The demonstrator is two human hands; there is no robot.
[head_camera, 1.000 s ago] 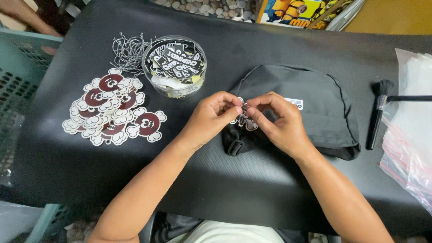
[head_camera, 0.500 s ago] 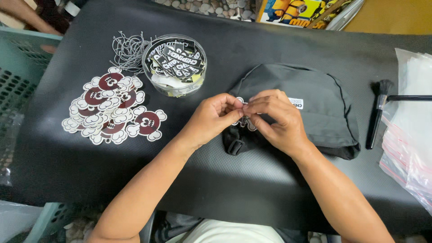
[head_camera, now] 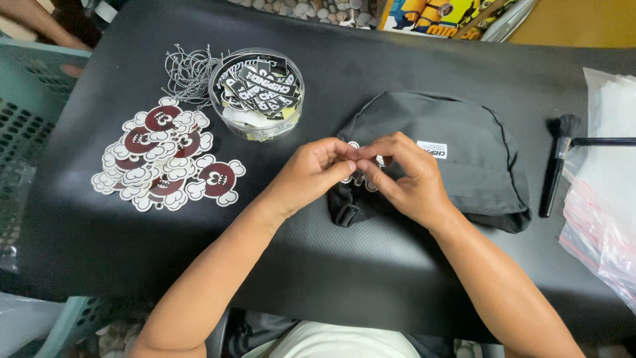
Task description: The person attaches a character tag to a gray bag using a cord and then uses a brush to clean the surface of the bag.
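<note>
Far to the left of the hands, a teal plastic basket (head_camera: 23,99) sits at the edge of the black desk (head_camera: 199,252). Nearer, a heap of die-cut tags (head_camera: 162,159), maroon faces ringed with white lobes, lies flat, with a tangle of silver-and-black cords (head_camera: 189,69) behind it. Just beyond the left hand (head_camera: 315,174) stands a clear round tub (head_camera: 257,93) full of black-and-white labels. Both hands meet fingertip to fingertip, pinching one small white-edged tag (head_camera: 361,178) between them; most of it is hidden by the fingers. The right hand (head_camera: 405,179) curls over it. The tag is held just above the near edge of a black cloth cap (head_camera: 464,166), which lies on the desk with a small white label on its panel and a buckle strap under the hands. Right of the cap lies a black brush (head_camera: 558,159), then a stack of clear plastic bags (head_camera: 606,199).
</note>
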